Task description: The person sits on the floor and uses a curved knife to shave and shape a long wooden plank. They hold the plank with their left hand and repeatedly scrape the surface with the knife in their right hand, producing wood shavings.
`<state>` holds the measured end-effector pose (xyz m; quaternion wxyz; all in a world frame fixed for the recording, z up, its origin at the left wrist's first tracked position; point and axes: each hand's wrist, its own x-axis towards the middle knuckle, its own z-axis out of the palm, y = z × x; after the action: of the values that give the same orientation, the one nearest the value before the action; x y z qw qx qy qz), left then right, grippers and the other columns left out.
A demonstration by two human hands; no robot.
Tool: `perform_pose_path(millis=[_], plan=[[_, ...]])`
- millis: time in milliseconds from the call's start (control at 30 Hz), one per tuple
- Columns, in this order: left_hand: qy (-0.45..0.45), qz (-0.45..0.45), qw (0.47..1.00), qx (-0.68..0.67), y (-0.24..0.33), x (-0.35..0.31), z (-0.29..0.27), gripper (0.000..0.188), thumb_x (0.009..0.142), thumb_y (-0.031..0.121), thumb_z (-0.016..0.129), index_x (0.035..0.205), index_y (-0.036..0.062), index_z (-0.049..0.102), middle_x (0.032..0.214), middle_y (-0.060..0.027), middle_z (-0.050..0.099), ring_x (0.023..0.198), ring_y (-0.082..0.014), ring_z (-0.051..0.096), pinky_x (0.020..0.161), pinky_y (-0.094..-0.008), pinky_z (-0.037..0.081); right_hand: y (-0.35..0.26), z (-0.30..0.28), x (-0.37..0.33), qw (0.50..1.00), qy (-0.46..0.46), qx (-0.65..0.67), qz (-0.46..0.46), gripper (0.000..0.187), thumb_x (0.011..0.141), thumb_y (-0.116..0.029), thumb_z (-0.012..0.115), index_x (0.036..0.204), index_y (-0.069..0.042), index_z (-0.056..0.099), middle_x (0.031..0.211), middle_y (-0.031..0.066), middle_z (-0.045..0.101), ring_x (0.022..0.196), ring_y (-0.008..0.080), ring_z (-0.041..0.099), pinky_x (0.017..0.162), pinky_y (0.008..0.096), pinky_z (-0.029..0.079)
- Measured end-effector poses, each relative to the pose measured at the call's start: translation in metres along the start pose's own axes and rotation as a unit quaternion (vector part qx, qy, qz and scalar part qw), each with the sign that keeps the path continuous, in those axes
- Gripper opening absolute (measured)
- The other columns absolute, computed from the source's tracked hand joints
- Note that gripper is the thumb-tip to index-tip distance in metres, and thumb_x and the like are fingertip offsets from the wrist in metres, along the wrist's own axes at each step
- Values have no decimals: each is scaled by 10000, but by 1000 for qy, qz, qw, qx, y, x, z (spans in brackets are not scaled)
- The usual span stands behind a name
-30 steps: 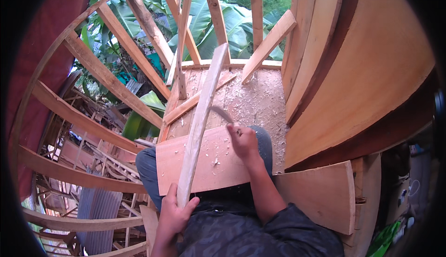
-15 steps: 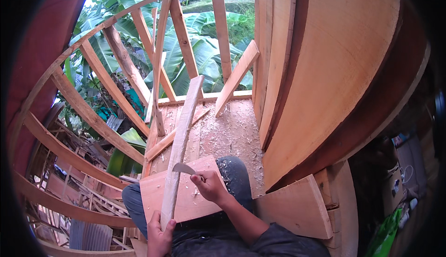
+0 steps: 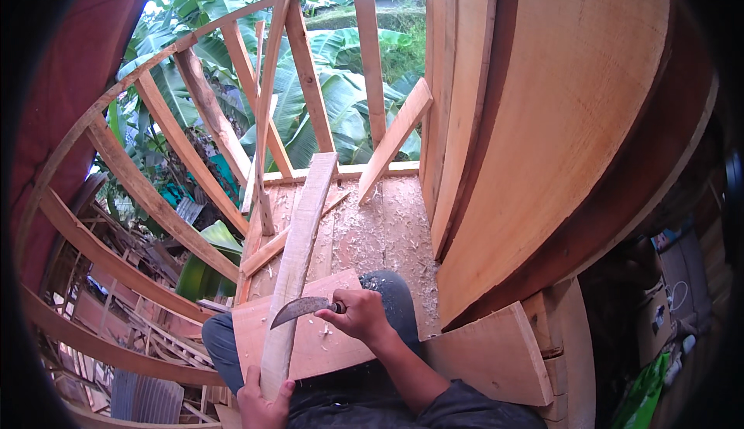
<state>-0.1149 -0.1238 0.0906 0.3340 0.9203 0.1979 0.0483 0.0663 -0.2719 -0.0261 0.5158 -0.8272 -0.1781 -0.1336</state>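
My left hand (image 3: 263, 404) grips the near end of a long, pale wooden strip (image 3: 302, 227), thumb on one side and fingers on the other. The strip slants away from me across a flat board (image 3: 333, 344) lying on my lap. In my right hand (image 3: 358, 314), closed round its dark handle, is a knife (image 3: 301, 310) with a curved blade. Its blade lies across the strip, pointing left, above the board. A few small shavings rest on the board beside my right hand.
Wood shavings cover the plank floor (image 3: 380, 227) ahead. A slatted wooden railing (image 3: 186, 150) curves round the left and front. Large wooden panels (image 3: 573, 119) lean at the right, and a short board piece (image 3: 496, 355) sits beside my right arm. A loose slat (image 3: 397, 138) leans by the railing.
The knife has turned so its blade's broad face shows, and it sits lower along the strip. The strip's far end appears lower in view. Both hands keep their holds.
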Motion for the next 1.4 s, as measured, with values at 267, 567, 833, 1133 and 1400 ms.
perform_pose_path(millis=[267,567,833,1133,1400], plan=[[-36,-33,999,-5,3,-8,-5,539,796,363,659,1139,-38,554,995,-294,593,938,-407,577,812,-423,446,18,-26,20,995,12,12,98,577,817,-589,539,683,-35,634,510,145,533,533,324,591,495,402,439],[21,12,998,-51,-8,2,-1,480,788,356,662,1046,-20,514,831,-247,575,787,-343,560,696,-404,442,-9,6,-1,985,-110,133,17,509,831,-512,570,681,-29,627,492,127,519,465,282,553,476,380,413],[78,73,994,-5,-29,2,14,388,742,307,710,809,-6,490,632,-145,556,586,-226,564,566,-337,434,5,-2,8,998,1,-58,12,551,780,-599,579,612,-75,596,498,105,543,515,299,603,485,395,460],[95,59,993,35,-33,0,14,394,745,304,711,838,-14,498,662,-186,582,642,-326,608,598,-384,452,-9,16,-7,990,-77,51,-108,529,780,-568,604,620,-64,601,502,121,538,492,317,579,466,402,448],[53,5,991,126,-17,-5,-1,606,773,436,654,1166,-10,535,900,-315,601,856,-470,580,719,-488,458,-10,19,-13,995,-17,-49,-82,602,727,-653,596,554,-77,564,471,99,519,446,279,571,431,387,437]])
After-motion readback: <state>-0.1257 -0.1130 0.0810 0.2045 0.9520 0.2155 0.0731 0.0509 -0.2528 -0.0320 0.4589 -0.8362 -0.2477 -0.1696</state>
